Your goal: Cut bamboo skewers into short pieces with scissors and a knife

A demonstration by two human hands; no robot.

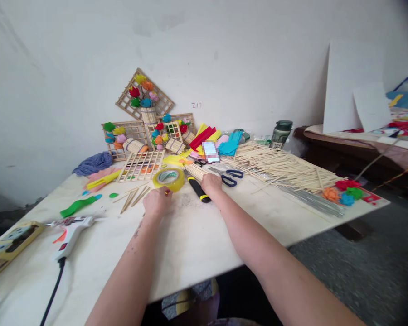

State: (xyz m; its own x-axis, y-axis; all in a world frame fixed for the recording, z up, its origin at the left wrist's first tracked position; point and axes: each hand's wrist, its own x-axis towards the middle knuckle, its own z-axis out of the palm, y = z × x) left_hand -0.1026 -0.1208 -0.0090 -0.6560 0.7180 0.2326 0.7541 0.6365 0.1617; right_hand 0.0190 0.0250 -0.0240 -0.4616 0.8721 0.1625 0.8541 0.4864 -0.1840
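Note:
My right hand (pixel 212 182) is closed around the near end of a bundle of thin wooden sticks (pixel 194 171), which points away to the left. Just below it lies a black and yellow utility knife (pixel 197 188), and to its right a pair of dark-blue-handled scissors (pixel 229 177). My left hand (pixel 157 202) is closed at the near side of a roll of clear yellowish tape (pixel 179 182); what its fingers pinch, if anything, is too small to name. Short cut sticks (pixel 129 200) lie to the left of that hand.
A white glue gun (pixel 75 231) and a power strip (pixel 15 242) lie at left. Stick lattices with paper flowers (pixel 144 93) stand against the wall. Many loose sticks (pixel 275 165), wires (pixel 313 199), a phone (pixel 211 151) and a dark bottle (pixel 281 133) are at right and back.

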